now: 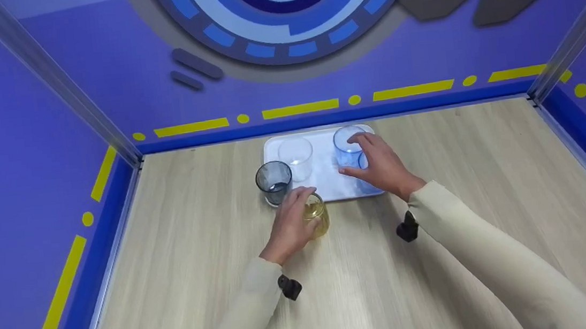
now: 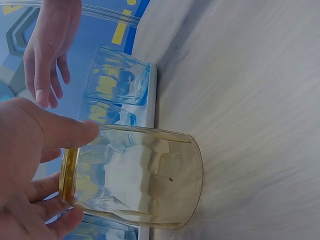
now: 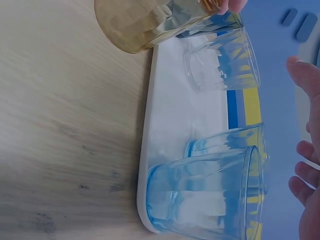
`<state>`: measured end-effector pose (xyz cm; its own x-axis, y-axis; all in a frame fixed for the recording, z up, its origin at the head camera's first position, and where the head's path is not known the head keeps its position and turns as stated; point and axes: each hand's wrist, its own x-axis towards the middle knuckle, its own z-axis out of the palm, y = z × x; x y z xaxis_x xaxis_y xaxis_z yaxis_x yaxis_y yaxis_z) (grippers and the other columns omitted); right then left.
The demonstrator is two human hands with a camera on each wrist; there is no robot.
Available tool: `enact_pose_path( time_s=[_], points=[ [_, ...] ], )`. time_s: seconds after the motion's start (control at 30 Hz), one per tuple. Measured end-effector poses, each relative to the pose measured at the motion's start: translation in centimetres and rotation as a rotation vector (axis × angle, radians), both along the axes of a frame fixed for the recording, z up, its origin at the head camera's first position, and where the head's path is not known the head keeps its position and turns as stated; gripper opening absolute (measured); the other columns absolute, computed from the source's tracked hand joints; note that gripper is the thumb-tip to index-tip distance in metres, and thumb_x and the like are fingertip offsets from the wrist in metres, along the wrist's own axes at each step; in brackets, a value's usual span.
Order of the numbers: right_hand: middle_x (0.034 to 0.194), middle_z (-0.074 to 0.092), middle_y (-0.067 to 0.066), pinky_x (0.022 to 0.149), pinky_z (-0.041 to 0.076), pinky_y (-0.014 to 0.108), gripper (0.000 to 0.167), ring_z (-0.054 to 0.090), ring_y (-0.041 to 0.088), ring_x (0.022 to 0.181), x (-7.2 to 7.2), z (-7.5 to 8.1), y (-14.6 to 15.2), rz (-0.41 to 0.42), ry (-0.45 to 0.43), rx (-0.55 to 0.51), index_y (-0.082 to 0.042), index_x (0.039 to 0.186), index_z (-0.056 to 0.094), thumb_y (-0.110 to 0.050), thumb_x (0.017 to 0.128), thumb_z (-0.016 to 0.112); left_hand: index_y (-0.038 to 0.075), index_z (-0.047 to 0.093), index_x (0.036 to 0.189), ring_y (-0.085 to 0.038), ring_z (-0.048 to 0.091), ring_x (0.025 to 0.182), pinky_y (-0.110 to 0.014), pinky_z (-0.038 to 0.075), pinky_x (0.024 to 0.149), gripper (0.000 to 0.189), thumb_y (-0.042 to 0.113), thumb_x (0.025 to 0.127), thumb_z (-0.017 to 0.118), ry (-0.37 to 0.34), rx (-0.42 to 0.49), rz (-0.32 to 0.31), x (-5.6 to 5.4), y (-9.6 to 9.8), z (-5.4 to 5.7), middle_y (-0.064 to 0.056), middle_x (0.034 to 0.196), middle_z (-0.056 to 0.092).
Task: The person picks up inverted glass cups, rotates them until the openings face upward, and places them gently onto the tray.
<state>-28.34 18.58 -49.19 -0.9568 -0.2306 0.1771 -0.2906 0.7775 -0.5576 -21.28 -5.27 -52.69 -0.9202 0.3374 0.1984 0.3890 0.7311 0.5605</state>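
Observation:
My left hand (image 1: 292, 221) grips an amber tumbler (image 2: 172, 170) near its rim, thumb on one side and fingers on the other. This tumbler is upright in front of the white tray (image 1: 327, 185). My right hand (image 1: 382, 166) is held with fingers and thumb apart, over the tray's right end and holding nothing. Below it stand two blue tumblers; the far one (image 1: 348, 148) shows at its rim, while the near one (image 3: 200, 195) is mostly covered by the hand in the head view. A clear tumbler (image 1: 297, 159) and a smoky grey tumbler (image 1: 274, 182) are at the tray's left.
The tray lies on a wood-grain table (image 1: 205, 259) close to the blue back wall (image 1: 114, 90). Side walls with metal corner posts (image 1: 56, 82) enclose the table. Black wrist devices (image 1: 407, 227) hang below both sleeves.

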Motion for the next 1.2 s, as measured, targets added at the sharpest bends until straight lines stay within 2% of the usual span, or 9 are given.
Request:
enact_pose_path(
  time_s=[0.2, 0.43, 0.63, 0.8, 1.2],
  points=[
    [0.141, 0.045, 0.012, 0.111, 0.038, 0.048, 0.070, 0.041, 0.029, 0.132, 0.4, -0.3, 0.5, -0.019, -0.041, -0.024, -0.010, 0.133, 0.047, -0.051, 0.081, 0.072, 0.013, 0.052, 0.135, -0.026, 0.050, 0.125, -0.043, 0.041, 0.106, 0.061, 0.013, 0.079, 0.077, -0.003, -0.015, -0.001, 0.0, 0.0, 0.4, -0.007, 0.131, 0.054],
    [0.138, 0.048, 0.012, 0.111, 0.037, 0.049, 0.070, 0.042, 0.030, 0.132, 1.1, -0.7, 1.0, 0.003, -0.020, -0.025, -0.008, 0.132, 0.049, -0.050, 0.082, 0.072, 0.014, 0.051, 0.136, -0.026, 0.049, 0.126, -0.043, 0.042, 0.106, 0.062, 0.013, 0.080, 0.077, -0.011, -0.009, -0.011, 0.1, -0.1, 1.4, -0.007, 0.132, 0.052],
    [0.139, 0.047, 0.010, 0.112, 0.036, 0.049, 0.068, 0.041, 0.028, 0.133, 1.8, -0.7, 1.2, -0.005, -0.038, -0.008, -0.010, 0.132, 0.050, -0.047, 0.081, 0.074, 0.013, 0.051, 0.137, -0.027, 0.049, 0.127, -0.043, 0.043, 0.106, 0.063, 0.014, 0.080, 0.077, -0.005, -0.006, -0.016, 0.2, -0.4, 2.3, -0.008, 0.133, 0.052],
    [0.139, 0.048, 0.010, 0.113, 0.035, 0.049, 0.068, 0.040, 0.029, 0.133, 2.4, -1.0, 1.5, 0.014, -0.026, -0.020, -0.009, 0.132, 0.050, -0.047, 0.081, 0.074, 0.013, 0.051, 0.137, -0.027, 0.050, 0.126, -0.043, 0.043, 0.105, 0.063, 0.014, 0.080, 0.078, 0.021, 0.011, -0.019, 0.3, -0.7, 2.8, -0.008, 0.133, 0.052],
    [0.142, 0.046, 0.008, 0.112, 0.037, 0.048, 0.066, 0.040, 0.027, 0.134, 4.2, -1.5, 1.5, 0.031, -0.022, -0.001, -0.015, 0.133, 0.051, -0.048, 0.081, 0.074, 0.014, 0.052, 0.136, -0.028, 0.051, 0.124, -0.043, 0.046, 0.102, 0.062, 0.011, 0.080, 0.078, 0.024, 0.049, -0.055, 0.6, -1.1, 3.8, -0.011, 0.133, 0.050]
  ],
)
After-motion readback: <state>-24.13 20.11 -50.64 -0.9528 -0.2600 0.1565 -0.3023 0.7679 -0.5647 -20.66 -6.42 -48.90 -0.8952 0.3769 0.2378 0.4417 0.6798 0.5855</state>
